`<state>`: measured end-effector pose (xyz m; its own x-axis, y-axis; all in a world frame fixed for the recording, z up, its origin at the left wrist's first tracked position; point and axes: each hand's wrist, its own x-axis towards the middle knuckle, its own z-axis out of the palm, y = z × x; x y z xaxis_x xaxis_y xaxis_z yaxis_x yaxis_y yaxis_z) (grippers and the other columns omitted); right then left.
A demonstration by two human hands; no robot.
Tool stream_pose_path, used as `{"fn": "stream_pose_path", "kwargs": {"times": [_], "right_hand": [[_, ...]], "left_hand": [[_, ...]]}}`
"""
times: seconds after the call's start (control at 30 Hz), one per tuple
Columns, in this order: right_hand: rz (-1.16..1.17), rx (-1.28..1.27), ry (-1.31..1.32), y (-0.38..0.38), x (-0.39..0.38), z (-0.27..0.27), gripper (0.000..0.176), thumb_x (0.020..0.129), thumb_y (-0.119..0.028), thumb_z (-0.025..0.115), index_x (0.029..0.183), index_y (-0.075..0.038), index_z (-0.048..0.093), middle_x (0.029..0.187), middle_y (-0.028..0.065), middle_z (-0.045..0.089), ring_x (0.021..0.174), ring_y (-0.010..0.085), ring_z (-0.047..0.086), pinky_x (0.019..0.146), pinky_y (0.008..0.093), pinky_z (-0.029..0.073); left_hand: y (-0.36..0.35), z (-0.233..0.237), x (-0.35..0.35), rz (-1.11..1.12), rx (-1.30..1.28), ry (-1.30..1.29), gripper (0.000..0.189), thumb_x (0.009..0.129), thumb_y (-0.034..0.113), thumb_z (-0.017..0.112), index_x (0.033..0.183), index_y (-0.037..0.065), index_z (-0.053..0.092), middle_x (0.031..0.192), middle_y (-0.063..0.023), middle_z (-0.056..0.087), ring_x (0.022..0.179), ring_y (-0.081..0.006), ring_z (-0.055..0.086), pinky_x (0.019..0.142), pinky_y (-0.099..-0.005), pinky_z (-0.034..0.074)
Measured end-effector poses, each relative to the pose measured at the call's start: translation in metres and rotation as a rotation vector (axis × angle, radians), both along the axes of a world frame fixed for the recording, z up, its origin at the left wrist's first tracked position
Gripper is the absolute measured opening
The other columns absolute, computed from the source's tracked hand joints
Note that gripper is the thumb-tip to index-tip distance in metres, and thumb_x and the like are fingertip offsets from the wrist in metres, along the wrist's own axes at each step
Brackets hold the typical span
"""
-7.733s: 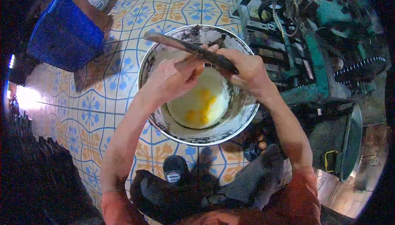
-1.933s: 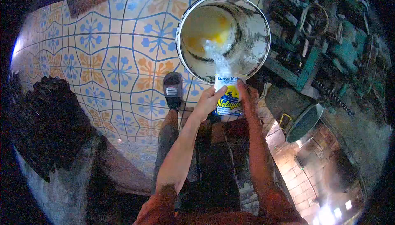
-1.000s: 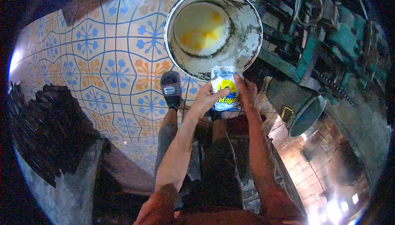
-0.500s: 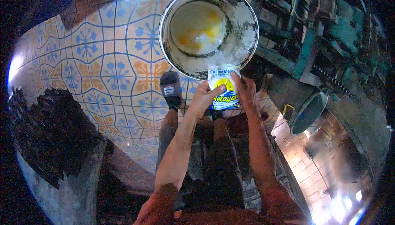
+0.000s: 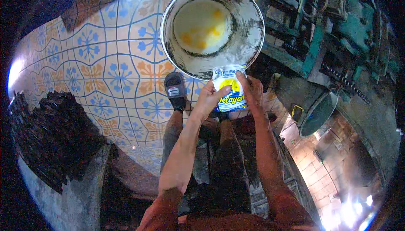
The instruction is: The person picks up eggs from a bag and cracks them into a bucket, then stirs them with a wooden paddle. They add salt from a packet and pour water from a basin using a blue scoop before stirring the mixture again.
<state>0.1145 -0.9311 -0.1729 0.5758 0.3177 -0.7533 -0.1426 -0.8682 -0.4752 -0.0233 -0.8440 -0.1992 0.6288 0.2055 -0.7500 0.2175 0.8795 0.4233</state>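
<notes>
Nearest to us are dark trousers [image 5: 223, 167] and both forearms reaching forward over the knees. One shoe [image 5: 175, 89] is planted on the patterned tile floor [image 5: 105, 70], just left of the hands. The left hand [image 5: 206, 100] and right hand [image 5: 252, 94] meet on a small printed packet [image 5: 230, 91]. The left grip is clamped with the thumb across the front, and the right grip pinches the packet's right edge near the top. So the packet sits between the two grips, label facing us, its top end touching or just over the near rim of the bucket [image 5: 253, 32]. We judge that two hands steady the soft packet and aim its mouth over the rim. We cannot tell if the mouth is open. The bucket stands on the floor close to the feet, within arm's reach, with yellow yolks [image 5: 202, 41] in pale liquid at its bottom. Beyond it, on the right, is a green machine [image 5: 337, 28].
</notes>
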Motion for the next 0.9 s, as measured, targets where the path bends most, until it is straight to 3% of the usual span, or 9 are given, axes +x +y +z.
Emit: {"fn": "stream_pose_path", "kwargs": {"times": [0.2, 0.33, 0.43, 0.47, 0.67, 0.7, 0.73, 0.8, 0.9], "right_hand": [[0.013, -0.092, 0.01, 0.006, 0.0, 0.004, 0.06, 0.088, -0.059, 0.051, 0.092, -0.002, 0.071, 0.077, 0.0171, 0.069, 0.07, 0.0302, 0.066, 0.069, 0.04, 0.049], [0.006, -0.052, -0.012, -0.004, -0.003, -0.009, 0.06, 0.087, -0.059, 0.05, 0.093, -0.003, 0.071, 0.077, 0.0178, 0.069, 0.07, 0.0309, 0.066, 0.069, 0.0405, 0.049], [0.009, -0.064, -0.02, -0.004, -0.005, -0.011, 0.06, 0.088, -0.059, 0.049, 0.093, -0.003, 0.071, 0.077, 0.0181, 0.069, 0.07, 0.0314, 0.066, 0.068, 0.0409, 0.049], [0.004, -0.058, -0.008, -0.005, -0.005, -0.012, 0.059, 0.088, -0.058, 0.05, 0.093, -0.003, 0.071, 0.077, 0.0182, 0.069, 0.07, 0.0318, 0.066, 0.069, 0.0411, 0.049], [-0.121, 0.156, 0.089, -0.012, -0.011, -0.009, 0.047, 0.093, -0.045, 0.052, 0.1, -0.002, 0.069, 0.087, 0.0178, 0.07, 0.079, 0.0292, 0.068, 0.073, 0.0404, 0.05], [-0.124, 0.193, 0.101, -0.013, -0.011, -0.007, 0.045, 0.094, -0.042, 0.052, 0.102, -0.001, 0.068, 0.09, 0.018, 0.07, 0.082, 0.0278, 0.068, 0.074, 0.0399, 0.05], [0.069, 0.199, -0.066, -0.027, -0.013, -0.02, 0.042, 0.096, -0.036, 0.051, 0.108, 0.001, 0.065, 0.104, 0.0194, 0.068, 0.093, 0.024, 0.066, 0.079, 0.038, 0.05], [0.196, 0.26, -0.218, -0.044, -0.018, -0.022, 0.04, 0.097, -0.033, 0.05, 0.109, 0.002, 0.064, 0.106, 0.0195, 0.067, 0.097, 0.0231, 0.065, 0.081, 0.0373, 0.05], [-0.149, 0.34, -0.075, -0.05, -0.03, -0.02, 0.036, 0.098, -0.03, 0.05, 0.11, 0.001, 0.063, 0.103, 0.0164, 0.068, 0.095, 0.0213, 0.064, 0.082, 0.0364, 0.049]], "left_hand": [[0.005, 0.009, 0.0, -0.029, -0.023, 0.058, 0.034, 0.088, 0.021, 0.07, 0.118, 0.009, 0.06, 0.1, -0.0008, 0.07, 0.081, -0.0079, 0.064, 0.064, -0.0225, 0.05], [-0.002, -0.007, -0.004, -0.008, -0.082, 0.009, 0.032, 0.089, 0.02, 0.068, 0.118, 0.01, 0.06, 0.1, -0.0001, 0.069, 0.081, -0.0061, 0.064, 0.059, -0.0203, 0.048], [0.0, 0.003, -0.004, -0.02, -0.022, 0.036, 0.033, 0.09, 0.02, 0.067, 0.119, 0.01, 0.058, 0.102, -0.0011, 0.069, 0.082, -0.0071, 0.064, 0.065, -0.0227, 0.051], [0.002, 0.004, -0.004, -0.076, 0.005, 0.093, 0.035, 0.09, 0.016, 0.067, 0.122, 0.008, 0.056, 0.105, -0.0022, 0.068, 0.089, -0.01, 0.065, 0.077, -0.0268, 0.053], [-0.007, -0.008, -0.008, 0.031, 0.039, -0.075, 0.041, 0.085, 0.007, 0.07, 0.124, 0.004, 0.055, 0.111, -0.0047, 0.065, 0.101, -0.0146, 0.061, 0.091, -0.0307, 0.049], [-0.008, -0.008, -0.009, -0.001, 0.111, -0.077, 0.041, 0.085, 0.007, 0.07, 0.123, 0.003, 0.055, 0.112, -0.0051, 0.065, 0.101, -0.0144, 0.061, 0.091, -0.0307, 0.049], [-0.009, -0.01, -0.01, -0.033, 0.183, -0.079, 0.041, 0.085, 0.006, 0.07, 0.123, 0.003, 0.055, 0.113, -0.0055, 0.065, 0.101, -0.0143, 0.061, 0.091, -0.0306, 0.049], [-0.011, -0.01, -0.011, -0.106, 0.305, -0.065, 0.046, 0.084, 0.007, 0.071, 0.126, 0.003, 0.053, 0.113, -0.0056, 0.065, 0.102, -0.014, 0.06, 0.092, -0.0314, 0.048], [-0.01, -0.002, -0.007, -0.265, 0.66, -0.032, 0.048, 0.082, 0.008, 0.072, 0.126, 0.003, 0.055, 0.119, -0.0123, 0.063, 0.109, -0.0218, 0.06, 0.095, -0.0335, 0.045]]}}
